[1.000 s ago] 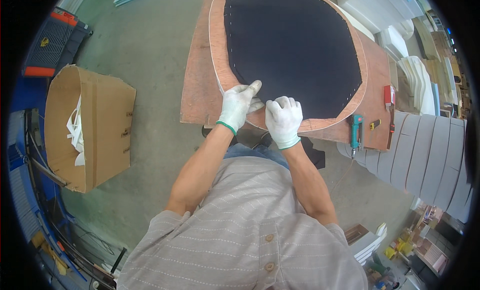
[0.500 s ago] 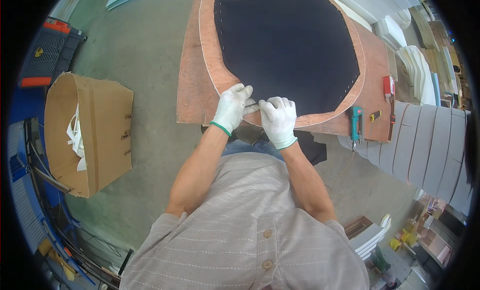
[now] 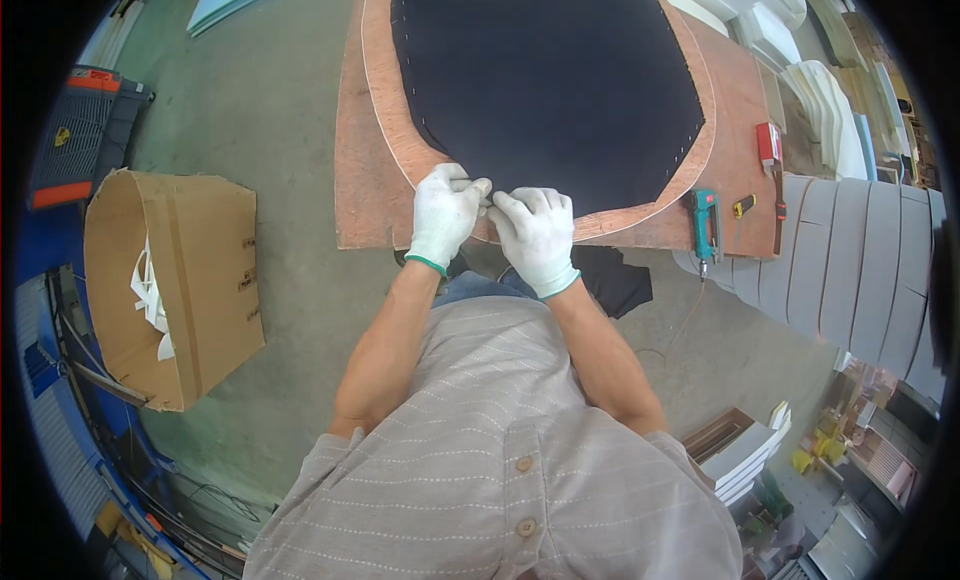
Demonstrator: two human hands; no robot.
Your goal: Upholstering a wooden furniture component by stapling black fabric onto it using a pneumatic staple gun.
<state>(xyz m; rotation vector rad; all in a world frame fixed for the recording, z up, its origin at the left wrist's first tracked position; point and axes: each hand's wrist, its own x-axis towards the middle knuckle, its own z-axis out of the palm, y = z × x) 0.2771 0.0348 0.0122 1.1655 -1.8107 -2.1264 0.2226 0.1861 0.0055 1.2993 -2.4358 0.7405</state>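
Observation:
Black fabric (image 3: 550, 90) lies over a rounded wooden panel (image 3: 388, 110), with rows of staples along its left and right edges. The panel rests on a plywood table (image 3: 352, 195). Both hands wear white gloves with green cuffs and meet at the fabric's near edge. My left hand (image 3: 445, 215) pinches that edge between thumb and fingers. Close beside it, my right hand (image 3: 535, 230) has its fingers curled and pressed onto the same edge. The bit of fabric between the fingertips is mostly hidden by the gloves.
A teal staple gun (image 3: 705, 225) lies at the table's right, its hose hanging over the edge. Near it are a yellow-and-black cutter (image 3: 744, 206) and a small red box (image 3: 768, 143). A cardboard box (image 3: 205, 280) with white scraps stands on the floor at left. Grey rolled material (image 3: 840, 265) sits at right.
My right hand has shifted left and turned, its fingertips now closer to my left hand. The left hand stays at the fabric edge. The whole view has moved slightly.

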